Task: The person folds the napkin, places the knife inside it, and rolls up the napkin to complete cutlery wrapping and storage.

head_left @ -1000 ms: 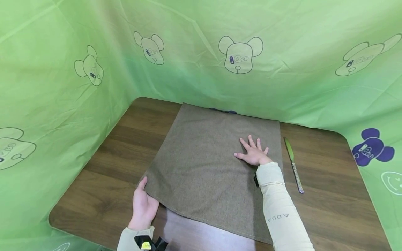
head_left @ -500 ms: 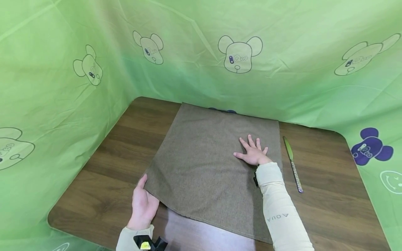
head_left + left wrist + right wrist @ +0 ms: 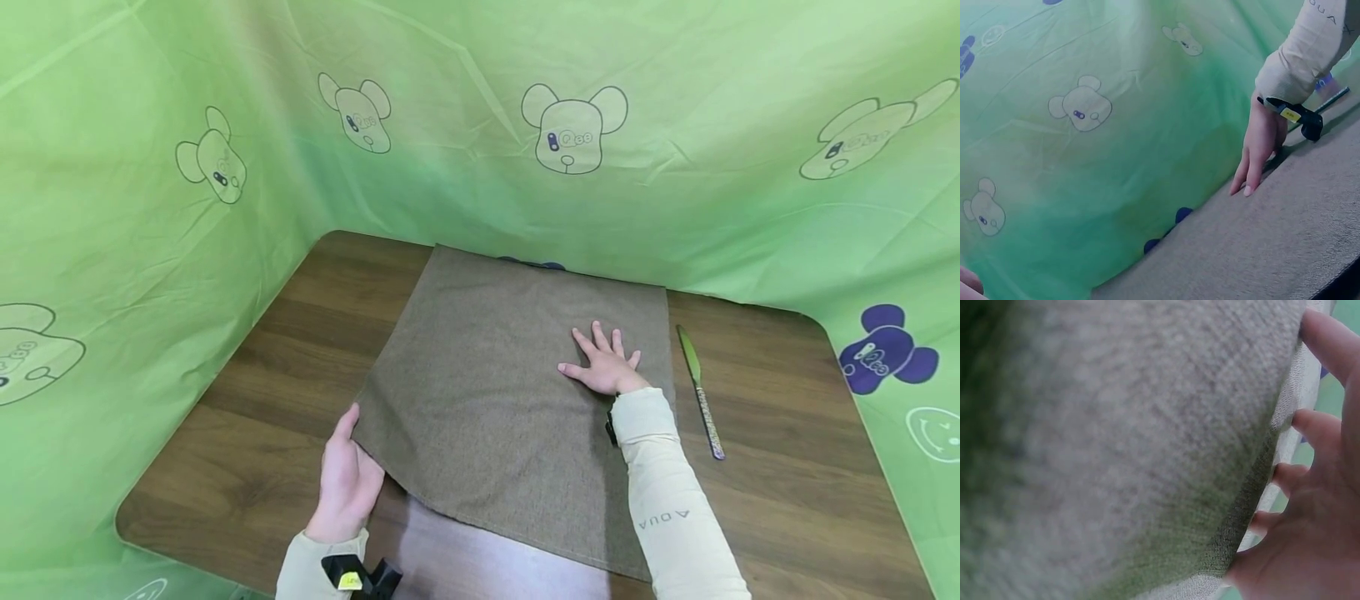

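Note:
A grey-brown square cloth point(image 3: 480, 358) is spread over the wooden table. Its near left corner is lifted by my left hand point(image 3: 348, 483), which pinches it with the thumb at the edge and the other fingers hidden underneath. The cloth's near edge bows up from the tabletop beside that hand. Toward the cloth's right side, my right hand point(image 3: 603, 367) presses on it with straight, spread fingers. That same right hand point(image 3: 1260, 140) shows side-on in the left wrist view, fingertips on the fabric. Raised fabric point(image 3: 1147, 437) fills most of the right wrist view.
A table knife point(image 3: 699, 383) with a greenish blade and patterned handle lies just right of the cloth. Bare wooden tabletop point(image 3: 262, 400) shows on the left. A green printed curtain point(image 3: 465, 125) stands close behind the table's back edge and along both sides.
My left hand has moved slightly up and to the right, carrying the cloth's corner with it. My right hand stays in place on the cloth.

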Tool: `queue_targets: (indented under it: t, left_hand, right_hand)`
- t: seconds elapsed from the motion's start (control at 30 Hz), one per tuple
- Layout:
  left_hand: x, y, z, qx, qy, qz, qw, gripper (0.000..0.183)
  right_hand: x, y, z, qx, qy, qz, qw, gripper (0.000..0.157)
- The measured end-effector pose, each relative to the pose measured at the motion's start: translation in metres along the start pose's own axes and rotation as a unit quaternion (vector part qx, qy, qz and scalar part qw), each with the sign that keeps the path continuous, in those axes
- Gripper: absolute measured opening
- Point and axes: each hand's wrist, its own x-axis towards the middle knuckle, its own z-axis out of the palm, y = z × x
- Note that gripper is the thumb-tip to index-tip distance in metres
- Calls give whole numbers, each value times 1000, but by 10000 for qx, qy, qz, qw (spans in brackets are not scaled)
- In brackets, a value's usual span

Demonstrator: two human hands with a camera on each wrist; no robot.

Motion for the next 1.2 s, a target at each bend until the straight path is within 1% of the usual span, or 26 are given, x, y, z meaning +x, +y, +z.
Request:
queue_targets:
  t: [0.07,0.2,0.3,0.77,0.87,0.97,1.2]
  left_hand:
    - [1,0,2,87,-82,-9,9999,55]
    - [2,0,7,172,-183,-138,9996,53]
    - [3,1,11,205,-203,-212,9994,53]
    - [7,4,21,761,-245,-212,9966,57]
    - [10,3,22,877,-191,-133,9959,58]
    - [12,2,23,945,-36,-65,9955,54]
    - [17,1,23,1372,182,-13,9904,37]
  right_hand:
    - [0,0,0,4,13,-3,10000,80]
    - [0,1,1,36,51,-9,10000,80]
    - [1,2,1,71,97,-22,9999,80]
    - [2,5,5,142,265,-50,9995,81]
    - [3,5,5,167,306,-59,9994,81]
    - [3,4,5,207,337,-68,9992,82]
    - [3,4,5,205,395,-63,9990,82]
